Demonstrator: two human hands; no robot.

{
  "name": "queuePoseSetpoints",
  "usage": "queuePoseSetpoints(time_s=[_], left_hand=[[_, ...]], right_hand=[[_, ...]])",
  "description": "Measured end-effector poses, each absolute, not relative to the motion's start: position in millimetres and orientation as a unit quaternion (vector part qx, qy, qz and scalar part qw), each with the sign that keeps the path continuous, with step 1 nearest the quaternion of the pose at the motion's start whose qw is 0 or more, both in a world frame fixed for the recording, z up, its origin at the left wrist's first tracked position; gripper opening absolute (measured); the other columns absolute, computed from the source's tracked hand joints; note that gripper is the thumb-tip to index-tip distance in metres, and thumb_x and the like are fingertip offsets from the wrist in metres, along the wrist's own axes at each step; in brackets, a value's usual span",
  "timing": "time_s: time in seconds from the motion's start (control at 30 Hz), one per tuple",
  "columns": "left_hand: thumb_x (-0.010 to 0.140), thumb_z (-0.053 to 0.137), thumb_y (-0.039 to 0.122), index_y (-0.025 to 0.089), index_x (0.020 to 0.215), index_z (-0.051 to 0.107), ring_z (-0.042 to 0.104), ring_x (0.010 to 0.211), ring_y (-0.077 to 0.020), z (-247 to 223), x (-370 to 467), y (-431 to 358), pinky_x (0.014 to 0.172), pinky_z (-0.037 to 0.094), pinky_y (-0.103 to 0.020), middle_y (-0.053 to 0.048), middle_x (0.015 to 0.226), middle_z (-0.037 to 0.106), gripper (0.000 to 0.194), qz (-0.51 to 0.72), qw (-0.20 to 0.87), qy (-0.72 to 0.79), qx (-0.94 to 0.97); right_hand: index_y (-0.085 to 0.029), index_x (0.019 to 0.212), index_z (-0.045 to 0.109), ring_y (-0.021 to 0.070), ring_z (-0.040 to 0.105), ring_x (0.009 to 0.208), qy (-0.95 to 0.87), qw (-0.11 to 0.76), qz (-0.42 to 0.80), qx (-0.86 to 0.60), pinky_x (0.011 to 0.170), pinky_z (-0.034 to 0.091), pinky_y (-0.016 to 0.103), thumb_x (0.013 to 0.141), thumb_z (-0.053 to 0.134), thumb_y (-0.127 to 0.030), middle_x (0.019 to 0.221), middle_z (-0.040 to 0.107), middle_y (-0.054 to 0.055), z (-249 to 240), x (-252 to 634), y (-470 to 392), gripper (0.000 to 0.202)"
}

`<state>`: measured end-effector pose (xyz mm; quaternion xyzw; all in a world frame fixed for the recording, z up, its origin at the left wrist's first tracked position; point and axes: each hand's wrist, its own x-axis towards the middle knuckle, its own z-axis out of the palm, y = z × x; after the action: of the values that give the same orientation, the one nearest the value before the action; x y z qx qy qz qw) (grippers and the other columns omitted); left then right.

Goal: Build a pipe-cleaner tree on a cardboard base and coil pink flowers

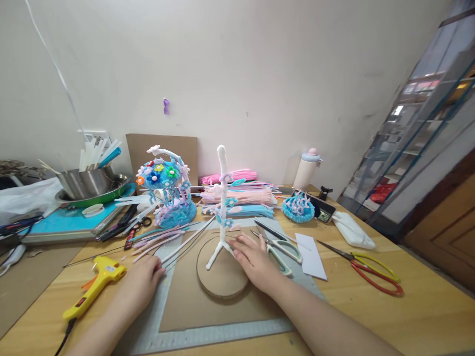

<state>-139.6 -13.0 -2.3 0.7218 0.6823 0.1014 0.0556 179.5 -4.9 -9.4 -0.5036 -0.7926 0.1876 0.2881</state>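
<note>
A white fuzzy pipe-cleaner stem (pixel 221 198) stands upright on splayed feet over a round cardboard disc (pixel 218 289). Blue and pale purple flowers and leaves sit along it. My right hand (pixel 254 259) lies palm down at the disc's right edge, fingers stretched out by the stem's right foot and partly covering it. To the left, my left hand (pixel 143 279) rests by the edge of the cutting mat (pixel 148 331) with fingers curled. Whatever those fingers hold, if anything, is hidden. White pipe cleaners (pixel 189 241) run close to its fingertips.
A yellow glue gun (pixel 96 287) lies left of my left hand. Pale-handled scissors (pixel 282 249) and red-and-yellow-handled scissors (pixel 371 272) lie right. Behind stand a flowered blue ornament (pixel 174 212), pipe-cleaner bundles (pixel 241 198), a blue fuzzy piece (pixel 298 207) and a bottle (pixel 307 170).
</note>
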Motion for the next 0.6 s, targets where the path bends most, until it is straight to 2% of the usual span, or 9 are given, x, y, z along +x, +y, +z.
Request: queuePoseSetpoints(time_s=[0.13,0.2,0.27,0.37,0.5,0.6], left_hand=[[0.086,0.035,0.037,0.022,0.078,0.050,0.059,0.070,-0.0223,18.7,-166.3,5.9,0.061,0.040,-0.029,-0.004,0.076,0.063,0.023,0.102,0.045,0.702,0.704],[0.083,0.040,0.040,0.021,0.088,0.053,0.061,0.075,-0.0242,28.4,-184.2,21.3,0.062,0.042,-0.030,-0.006,0.082,0.064,0.024,0.098,0.037,0.708,0.698],[0.080,0.044,0.036,0.018,0.096,0.055,0.060,0.089,-0.0283,32.4,-200.0,37.4,0.070,0.043,-0.033,-0.012,0.095,0.064,0.027,0.093,0.024,0.714,0.693],[0.079,0.044,0.032,0.016,0.090,0.061,0.060,0.091,-0.0305,28.1,-213.0,54.8,0.074,0.043,-0.035,-0.015,0.095,0.064,0.025,0.077,0.019,0.715,0.695],[0.078,0.048,0.034,0.016,0.075,0.063,0.060,0.078,-0.0281,22.4,-212.0,58.4,0.068,0.043,-0.033,-0.011,0.080,0.063,0.023,0.063,0.008,0.706,0.705],[0.082,0.045,0.035,0.017,0.076,0.063,0.059,0.082,-0.0260,31.5,-208.3,50.4,0.070,0.041,-0.030,-0.008,0.083,0.061,0.027,0.071,-0.018,0.698,0.712]], right_hand=[[-0.030,0.124,0.054,0.0229,0.040,0.126,-0.791,0.290,0.198,-0.501,0.108,-0.001,0.058,0.096,0.033,-0.037,0.129,0.054,0.005,-7.6,179.9,-5.4,0.036],[-0.030,0.124,0.054,0.0227,0.039,0.126,-0.793,0.290,0.204,-0.496,0.108,-0.001,0.058,0.096,0.032,-0.037,0.129,0.054,0.005,-7.2,179.9,-5.6,0.036],[-0.030,0.124,0.054,0.0227,0.039,0.127,-0.794,0.287,0.208,-0.495,0.108,-0.001,0.058,0.096,0.032,-0.037,0.129,0.053,0.005,-6.9,180.0,-5.6,0.036],[-0.031,0.124,0.054,0.0231,0.039,0.126,-0.793,0.282,0.211,-0.496,0.108,-0.001,0.059,0.096,0.031,-0.037,0.130,0.053,0.005,-6.7,180.2,-5.4,0.036],[-0.030,0.124,0.054,0.0233,0.039,0.126,-0.793,0.279,0.214,-0.498,0.108,-0.001,0.059,0.096,0.032,-0.037,0.129,0.053,0.006,-6.1,180.7,-5.6,0.036],[-0.031,0.125,0.053,0.0231,0.039,0.126,-0.794,0.278,0.215,-0.496,0.108,0.000,0.059,0.096,0.031,-0.037,0.130,0.053,0.006,-5.9,180.8,-5.8,0.037]])
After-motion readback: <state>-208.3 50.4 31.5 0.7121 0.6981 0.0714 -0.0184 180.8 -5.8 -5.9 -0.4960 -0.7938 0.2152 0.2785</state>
